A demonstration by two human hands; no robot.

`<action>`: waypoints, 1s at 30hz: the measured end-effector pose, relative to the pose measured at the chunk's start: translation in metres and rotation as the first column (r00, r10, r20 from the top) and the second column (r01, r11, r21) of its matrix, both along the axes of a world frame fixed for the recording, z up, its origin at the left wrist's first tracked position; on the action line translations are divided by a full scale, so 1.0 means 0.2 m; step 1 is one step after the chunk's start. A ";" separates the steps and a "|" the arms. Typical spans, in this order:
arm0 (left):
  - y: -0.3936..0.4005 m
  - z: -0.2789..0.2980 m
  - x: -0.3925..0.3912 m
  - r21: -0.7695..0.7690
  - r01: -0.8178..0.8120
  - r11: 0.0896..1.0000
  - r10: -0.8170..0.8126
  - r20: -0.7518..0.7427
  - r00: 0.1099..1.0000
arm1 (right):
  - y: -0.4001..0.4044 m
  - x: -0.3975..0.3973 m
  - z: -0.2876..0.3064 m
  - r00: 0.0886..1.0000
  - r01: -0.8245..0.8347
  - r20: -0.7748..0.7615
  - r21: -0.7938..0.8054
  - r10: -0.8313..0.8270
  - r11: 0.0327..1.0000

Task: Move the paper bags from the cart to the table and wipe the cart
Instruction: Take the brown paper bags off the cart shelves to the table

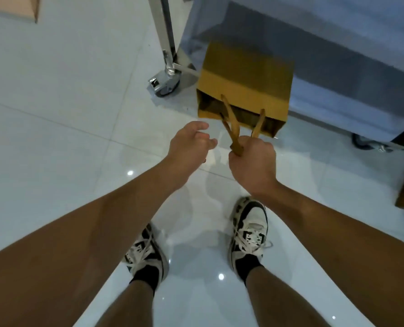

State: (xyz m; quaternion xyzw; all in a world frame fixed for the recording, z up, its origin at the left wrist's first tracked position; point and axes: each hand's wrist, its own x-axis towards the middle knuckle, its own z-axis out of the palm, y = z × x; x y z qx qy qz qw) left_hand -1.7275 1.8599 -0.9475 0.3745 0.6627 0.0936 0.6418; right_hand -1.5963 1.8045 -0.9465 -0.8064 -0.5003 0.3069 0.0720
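Just beyond my right hand (pixel 252 161), which grips both handles, the paper bag (pixel 245 88) hangs tipped by the cart (pixel 337 55). Left hand (pixel 189 142) is loose, holding nothing, so it could swing and snag the cart's edge.

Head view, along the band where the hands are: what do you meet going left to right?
Left hand, empty with loosely curled fingers → paper bag handles → right hand gripping those handles → cart wheel at the far right. The bag itself hangs farther from the camera, in front of the cart.
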 end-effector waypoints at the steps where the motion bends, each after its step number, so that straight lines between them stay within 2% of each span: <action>1: 0.01 0.10 -0.02 -0.013 0.051 0.999 -0.051 -0.006 0.999 | 0.00 0.00 0.10 0.999 -0.008 -0.048 0.015 0.009 1.000; 4: 0.04 0.44 -0.08 -0.040 0.160 0.986 -0.160 0.000 0.987 | 0.10 0.03 0.43 0.991 0.074 -0.112 -0.054 -0.080 0.996; 7: 0.03 0.82 -0.10 0.005 0.318 0.948 -0.316 -0.091 0.944 | 0.13 0.07 0.78 0.961 0.142 -0.210 -0.175 -0.177 0.974; 8: 0.03 0.94 -0.10 0.032 0.436 0.900 -0.426 -0.157 0.891 | 0.12 0.06 0.91 0.953 0.129 -0.245 -0.193 -0.175 0.973; 10: 0.00 1.19 -0.10 0.057 0.674 0.736 -0.636 -0.281 0.719 | 0.05 0.03 1.17 0.929 0.126 -0.320 -0.207 -0.188 0.970; 12: -0.05 1.42 -0.08 0.054 0.785 0.618 -0.735 -0.314 0.600 | -0.03 0.00 1.42 0.906 0.123 -0.378 -0.200 -0.193 0.972; 16: -0.14 1.87 -0.03 0.161 0.856 0.491 -0.802 -0.301 0.516 | -0.18 -0.05 1.93 0.865 0.149 -0.452 -0.185 -0.219 0.971; 20: -0.18 2.27 0.04 0.234 0.927 0.294 -0.828 -0.423 0.369 | -0.31 0.00 2.33 0.848 0.239 -0.462 -0.099 -0.258 0.966; 24: -0.21 2.64 0.21 0.323 0.939 0.120 -0.849 -0.457 0.266 | -0.48 0.12 2.71 0.800 0.360 -0.514 0.000 -0.309 0.933; 27: -0.26 2.91 0.40 0.421 0.907 -0.004 -0.837 -0.497 0.227 | -0.67 0.26 2.95 0.715 0.508 -0.602 0.097 -0.356 0.856; 30: -0.38 3.15 0.63 0.494 0.866 -0.085 -0.807 -0.544 0.231 | -0.93 0.43 3.06 0.588 0.720 -0.654 0.156 -0.475 0.676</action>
